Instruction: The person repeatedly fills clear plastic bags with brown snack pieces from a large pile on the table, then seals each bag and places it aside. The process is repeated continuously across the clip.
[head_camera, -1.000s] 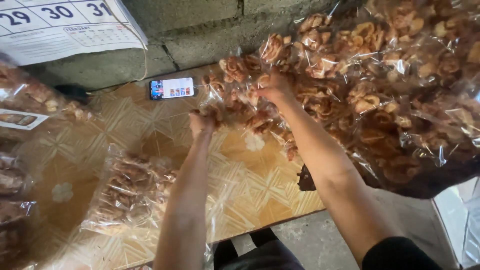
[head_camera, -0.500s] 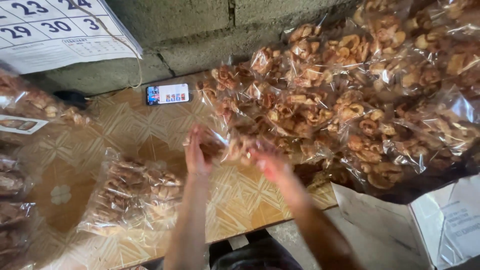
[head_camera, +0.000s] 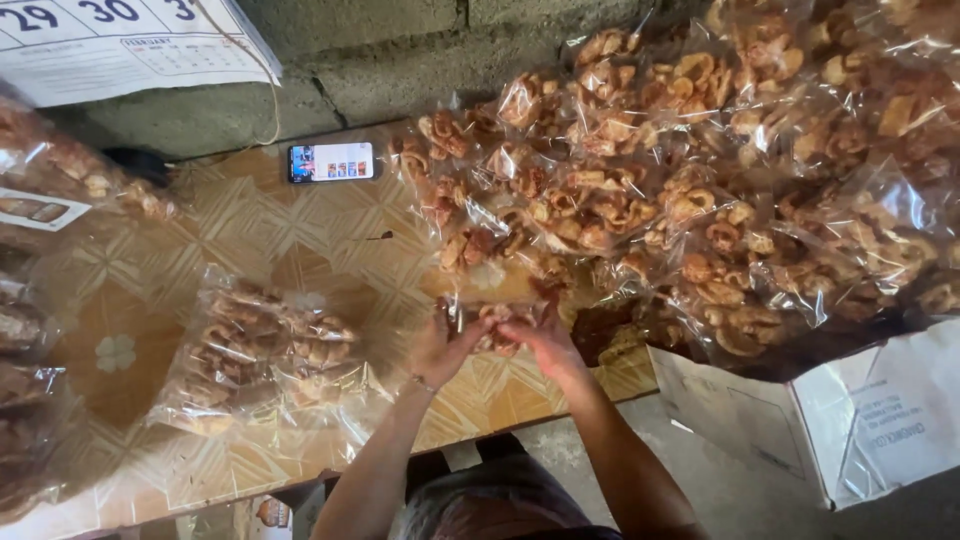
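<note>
Step in hand, as judged: handling one small clear bag of fried snacks at the front edge of the patterned table, just below the large heap of filled bags.

Left hand: fingers curled shut on the left side of the small clear bag, thumb side up. Right hand: fingers closed on the right side of the same bag. Both hands close together, bag held between them just above the table top; whether resting on it or lifted clear cannot be told.

For a clean result:
- Grip on the plastic film, not on the contents; brittle, curled pieces likely to crush under a hard pinch.
- Keep the open end upward and the contents settled low before gathering the neck.
- Hold clear of the heap to the right; loose film there likely to snag and drag neighbouring bags toward the edge.
- Keep the bag over the table, not over the gap in front, where the cardboard box stands lower down.

Nearby: separate clear bag of snacks lying flat to the left, well apart from the hands; phone with lit screen at the back edge by the block wall; calendar sheet hanging at upper left; more filled bags along the left margin.
</note>
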